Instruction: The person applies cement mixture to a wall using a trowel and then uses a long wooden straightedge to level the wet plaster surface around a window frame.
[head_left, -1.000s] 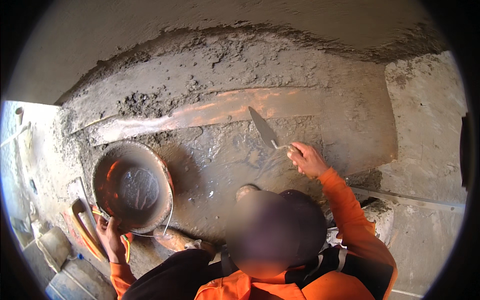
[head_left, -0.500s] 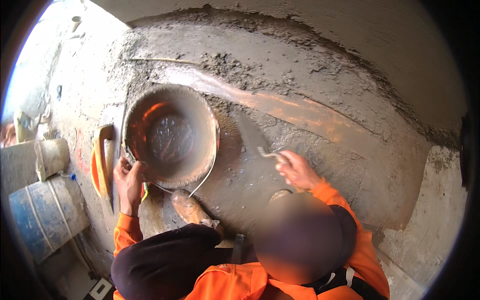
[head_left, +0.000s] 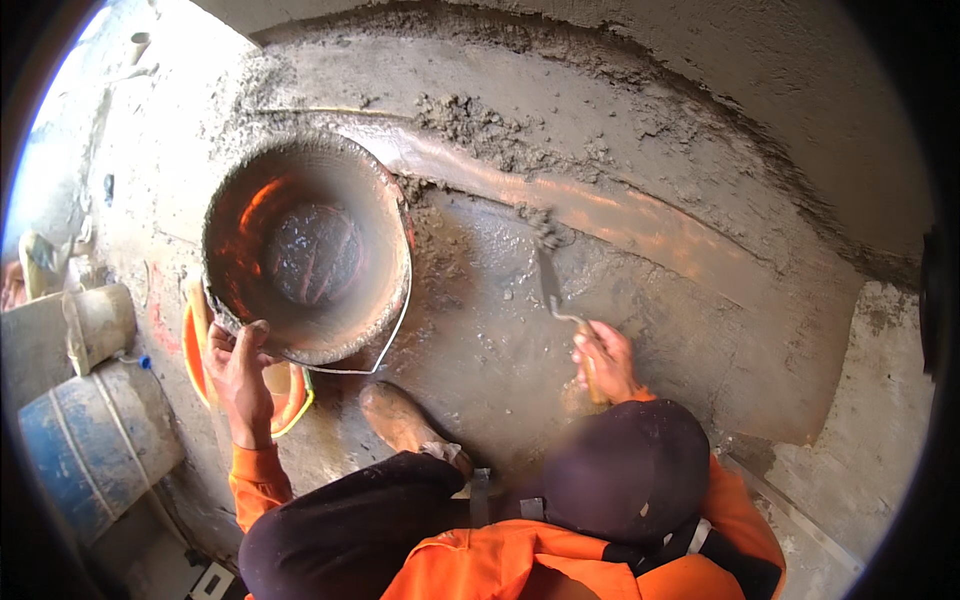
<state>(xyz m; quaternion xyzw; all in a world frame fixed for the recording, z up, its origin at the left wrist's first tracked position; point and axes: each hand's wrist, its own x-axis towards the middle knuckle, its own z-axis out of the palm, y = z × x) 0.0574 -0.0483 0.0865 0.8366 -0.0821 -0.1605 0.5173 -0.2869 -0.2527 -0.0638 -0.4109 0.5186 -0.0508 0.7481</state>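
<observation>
My left hand (head_left: 240,375) grips the near left rim of a mortar-smeared bucket (head_left: 362,285). The bucket tilts so that its inside and bottom show, and its wire handle (head_left: 402,322) hangs along the right side. In my right hand (head_left: 605,358) is a trowel (head_left: 548,280), held by its wooden handle. The blade points away from me over wet grey ground, its tip at a small clump of mortar (head_left: 542,226) beside a long wet board (head_left: 640,228).
Loose mortar crumbs (head_left: 470,125) lie beyond the board, below a rough wall (head_left: 800,110). An orange ring-shaped thing (head_left: 292,395) shows partly behind my left hand. A blue and white drum (head_left: 100,430) and a grey container (head_left: 105,322) lie at left. My boot (head_left: 400,415) is near the bucket.
The bucket has shifted left and slightly away with my left hand on its rim. The trowel has swung right, and a mortar clump now shows at its tip.
</observation>
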